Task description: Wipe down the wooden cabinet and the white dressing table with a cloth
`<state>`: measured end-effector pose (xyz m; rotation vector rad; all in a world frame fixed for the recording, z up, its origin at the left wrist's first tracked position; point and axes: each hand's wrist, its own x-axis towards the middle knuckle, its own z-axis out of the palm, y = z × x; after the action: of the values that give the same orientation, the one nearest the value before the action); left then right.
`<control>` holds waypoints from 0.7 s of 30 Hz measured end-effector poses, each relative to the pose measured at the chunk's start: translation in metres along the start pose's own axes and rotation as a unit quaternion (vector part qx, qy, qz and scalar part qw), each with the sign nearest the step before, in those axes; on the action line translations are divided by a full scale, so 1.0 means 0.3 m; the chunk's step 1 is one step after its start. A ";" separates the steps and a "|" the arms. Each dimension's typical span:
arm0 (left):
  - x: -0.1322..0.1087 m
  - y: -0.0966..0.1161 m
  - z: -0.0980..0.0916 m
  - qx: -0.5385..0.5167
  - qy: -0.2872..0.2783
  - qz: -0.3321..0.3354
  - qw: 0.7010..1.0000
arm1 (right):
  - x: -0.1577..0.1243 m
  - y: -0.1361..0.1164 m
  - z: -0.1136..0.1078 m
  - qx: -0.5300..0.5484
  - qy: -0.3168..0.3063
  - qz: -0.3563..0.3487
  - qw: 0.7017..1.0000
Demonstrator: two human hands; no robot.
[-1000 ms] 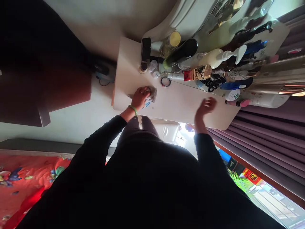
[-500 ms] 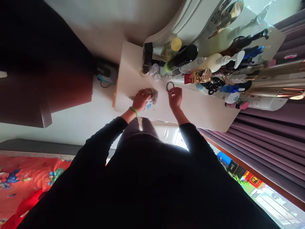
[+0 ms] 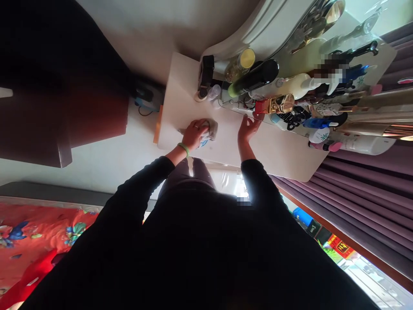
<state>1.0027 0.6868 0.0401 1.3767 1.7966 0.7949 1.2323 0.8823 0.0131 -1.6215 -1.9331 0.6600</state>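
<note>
My left hand (image 3: 193, 135), with a ring and a green bracelet (image 3: 183, 148), presses down on a crumpled grey cloth (image 3: 211, 130) with a blue-patterned part. The cloth lies on a white tabletop (image 3: 277, 157). My right hand (image 3: 248, 129) is open, its fingers spread and nothing visible in them, next to a row of bottles and cosmetics at the table's far edge. The nearest of these is a red and gold box (image 3: 274, 104). I cannot see the small dark ring from earlier.
A black bottle (image 3: 254, 77), a gold-lidded jar (image 3: 240, 64) and a white pump bottle (image 3: 284, 86) stand among the crowded items, with a mirror behind them. A purple curtain (image 3: 338, 185) hangs to the right. A dark red piece of furniture (image 3: 64, 116) stands left, and red floral bedding (image 3: 41, 232) lies lower left.
My right hand has moved from the table's middle to the row of bottles. The small dark ring no longer shows on the table. My left hand stays on the cloth.
</note>
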 end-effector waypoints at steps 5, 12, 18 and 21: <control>-0.029 0.100 0.053 -0.060 0.065 -0.036 0.995 | -0.334 -0.199 -0.059 0.101 -0.144 0.110 0.978; -0.064 0.251 0.108 -0.148 -0.032 0.052 0.987 | -0.368 -0.210 -0.150 0.082 -0.086 0.160 0.980; 0.075 0.023 -0.003 -0.046 -0.001 -0.006 0.999 | -0.092 -0.029 -0.224 -0.043 0.036 0.182 0.982; 0.136 -0.056 -0.026 -0.039 -0.004 -0.018 0.999 | -0.103 -0.040 -0.138 -0.058 0.015 0.190 0.980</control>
<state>0.9805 0.7220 0.0233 1.2935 1.7604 0.8299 1.2558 0.8513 0.0492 -2.0892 -1.6789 0.6725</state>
